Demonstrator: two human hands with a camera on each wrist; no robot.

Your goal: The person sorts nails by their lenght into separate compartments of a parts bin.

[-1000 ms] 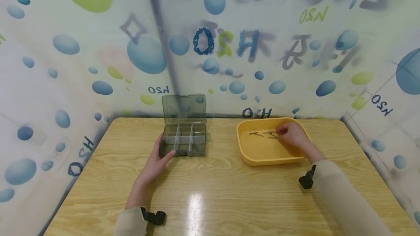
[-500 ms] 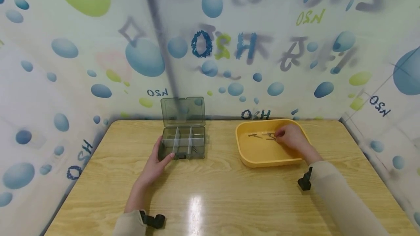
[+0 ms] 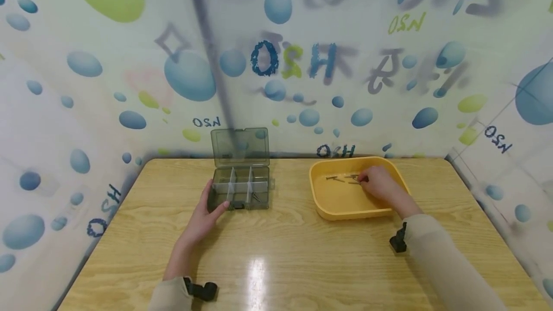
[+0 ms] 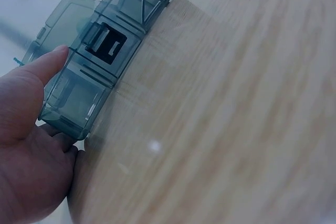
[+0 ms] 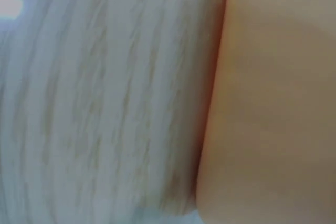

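Note:
A clear grey compartment box [image 3: 237, 187] stands on the table with its lid [image 3: 240, 148] raised behind it. My left hand [image 3: 205, 212] grips its front left corner, thumb on the front edge and fingers along the left side. The left wrist view shows the thumb beside the black latch [image 4: 107, 43]. Thin metal screws [image 3: 256, 197] lie in the front right compartment. In the yellow tray [image 3: 341, 203], my right hand [image 3: 380, 185] reaches down and pinches at a small screw; its fingertips are partly hidden. Several thin screws [image 3: 339, 180] lie left of those fingertips.
The wooden table [image 3: 285, 263] runs up to a patterned wall [image 3: 298, 104]. A bare stretch of wood separates box and tray. The tray's outer wall [image 5: 273, 103] fills the right side of the right wrist view.
The right hand has shifted slightly left among the screws in the tray. My left hand stays on the box. The head view has tilted a little.

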